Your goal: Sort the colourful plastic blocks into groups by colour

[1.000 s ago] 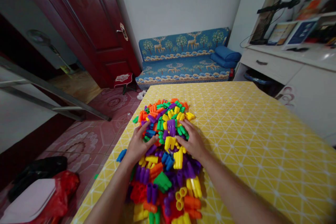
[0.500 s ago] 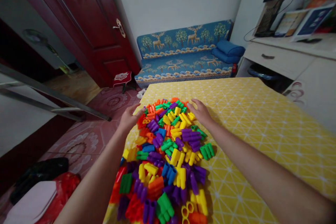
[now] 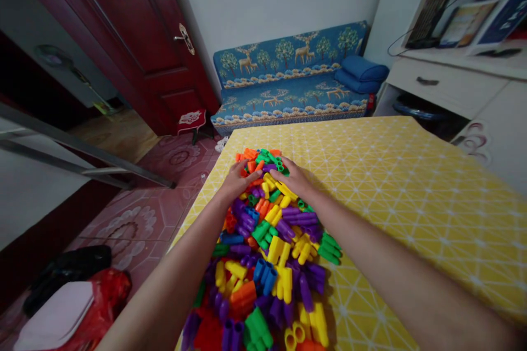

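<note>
A long heap of plastic building pieces shaped like joined tubes, in several colours, lies on a yellow patterned tablecloth. Both hands press in on the heap's far end from opposite sides. My left hand rests against orange pieces, its fingers stretched out. My right hand touches green and yellow pieces, fingers extended and thumb pointing inward. Between the hands lies a purple piece. Nearer to me are a yellow piece, a blue piece and a green piece.
Beyond the table stands a blue sofa with deer on it. A red door and a small red stool are at the left. White drawers stand right. A red bag is at lower left.
My hands have moved inward toward each other, the left one to the right and the right one to the left. The far end of the heap is now narrower and bunched between them.
</note>
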The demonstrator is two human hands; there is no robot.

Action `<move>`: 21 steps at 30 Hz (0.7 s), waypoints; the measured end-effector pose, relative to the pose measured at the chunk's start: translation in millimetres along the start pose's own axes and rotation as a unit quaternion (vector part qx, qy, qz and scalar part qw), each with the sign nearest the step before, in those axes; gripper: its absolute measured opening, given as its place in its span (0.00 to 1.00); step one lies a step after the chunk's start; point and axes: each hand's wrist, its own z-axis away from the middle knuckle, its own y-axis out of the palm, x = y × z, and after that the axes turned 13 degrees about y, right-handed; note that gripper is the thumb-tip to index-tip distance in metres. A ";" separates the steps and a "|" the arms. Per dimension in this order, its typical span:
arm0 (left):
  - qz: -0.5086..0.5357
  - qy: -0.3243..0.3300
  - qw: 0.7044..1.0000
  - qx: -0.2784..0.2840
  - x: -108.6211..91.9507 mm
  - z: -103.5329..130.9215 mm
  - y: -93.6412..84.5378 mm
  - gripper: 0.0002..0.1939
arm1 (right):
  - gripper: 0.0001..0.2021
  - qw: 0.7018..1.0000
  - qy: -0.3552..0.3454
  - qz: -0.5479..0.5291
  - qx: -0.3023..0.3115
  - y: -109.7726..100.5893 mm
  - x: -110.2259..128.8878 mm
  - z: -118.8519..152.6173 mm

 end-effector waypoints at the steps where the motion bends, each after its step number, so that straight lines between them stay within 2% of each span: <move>1: -0.005 0.012 0.999 0.030 -12.1 5.8 -5.1 0.36 | 0.32 1.000 -0.004 -0.016 0.013 -7.5 3.1 6.1; 3: 0.013 0.052 0.992 0.111 -34.5 25.3 -23.0 0.34 | 0.30 0.998 -0.027 -0.040 0.046 -28.3 6.7 24.2; 4: 0.018 0.068 0.989 0.129 -42.5 38.8 -34.9 0.32 | 0.29 0.996 -0.043 -0.046 0.066 -40.8 6.1 36.0; 6: 0.019 0.086 0.985 0.148 -46.6 70.7 -61.0 0.29 | 0.26 0.992 -0.075 -0.042 0.092 -66.2 -1.9 62.9; 7: 0.028 0.089 0.986 0.141 -41.4 87.9 -73.5 0.28 | 0.25 0.992 -0.087 -0.029 0.089 -77.7 -9.5 76.7; 9: 0.035 0.070 0.993 0.086 -16.6 121.2 -93.4 0.29 | 0.23 0.993 -0.105 0.010 0.045 -94.9 -30.7 101.4; 11: -0.006 0.011 0.999 -0.042 20.6 148.6 -103.5 0.32 | 0.23 0.992 -0.109 0.051 -0.026 -101.8 -55.1 118.1; 12: -0.011 -0.020 0.996 -0.084 40.0 158.7 -104.6 0.33 | 0.24 0.991 -0.103 0.068 -0.056 -101.2 -66.3 122.6; 14: 0.015 -0.067 0.989 -0.129 72.4 169.4 -99.9 0.35 | 0.28 0.987 -0.079 0.103 -0.092 -93.5 -82.9 124.4; 16: 0.042 -0.066 0.991 -0.105 88.9 167.0 -88.7 0.37 | 0.31 0.983 -0.057 0.137 -0.105 -80.3 -89.2 118.9; 18: 0.044 -0.040 0.996 -0.071 87.8 153.9 -73.6 0.38 | 0.32 0.980 -0.049 0.162 -0.105 -66.3 -86.5 110.6; 21: 0.029 -0.007 0.999 -0.011 67.3 126.0 -50.1 0.39 | 0.31 0.978 -0.044 0.177 -0.104 -50.6 -74.6 100.5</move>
